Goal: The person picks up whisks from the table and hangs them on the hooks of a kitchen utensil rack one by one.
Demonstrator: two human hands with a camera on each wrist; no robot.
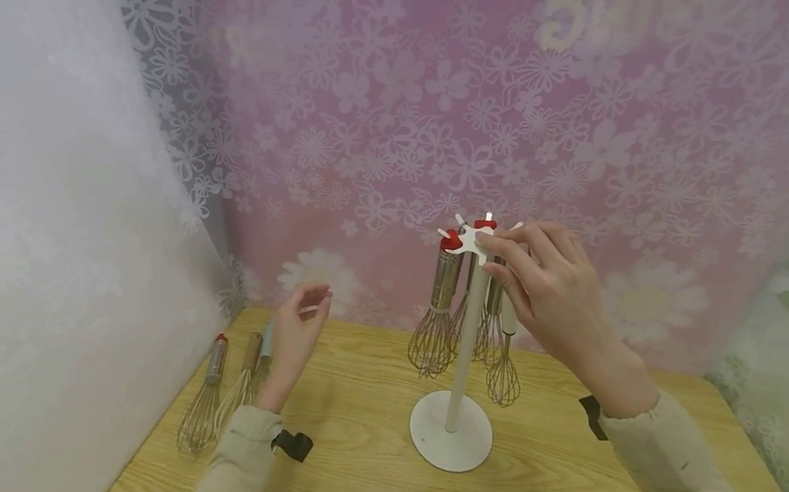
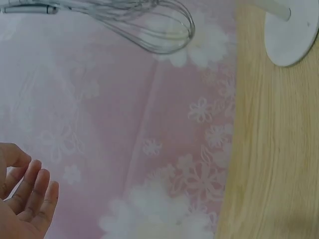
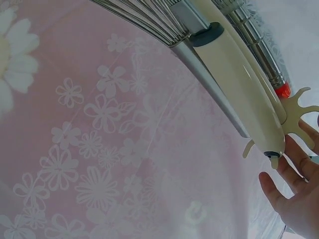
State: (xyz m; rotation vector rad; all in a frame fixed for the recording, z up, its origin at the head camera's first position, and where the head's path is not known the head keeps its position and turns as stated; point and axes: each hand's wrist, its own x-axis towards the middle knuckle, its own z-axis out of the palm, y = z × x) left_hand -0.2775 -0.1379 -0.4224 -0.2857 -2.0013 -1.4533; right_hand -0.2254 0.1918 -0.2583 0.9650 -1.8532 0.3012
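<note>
A white stand [image 1: 468, 349] with a hooked top [image 1: 469, 244] rises from a round base. Several whisks hang from it, including a metal-handled whisk [image 1: 446, 283] with a red end. My right hand [image 1: 558, 290] is up at the stand's top, fingers and thumb pinching the hooked piece. In the right wrist view, a cream-handled whisk [image 3: 244, 87] hangs beside the fingertips. My left hand [image 1: 298, 329] is raised left of the stand, fingers loosely bent and holding nothing.
At the table's left side lie a red-tipped whisk [image 1: 215, 364], a wooden-handled whisk [image 1: 252, 352] and a whisk with a light blue handle [image 1: 267, 342], partly behind my left hand. Flowered sheets [image 1: 398, 112] enclose the wooden table [image 1: 361, 485] at the back and sides.
</note>
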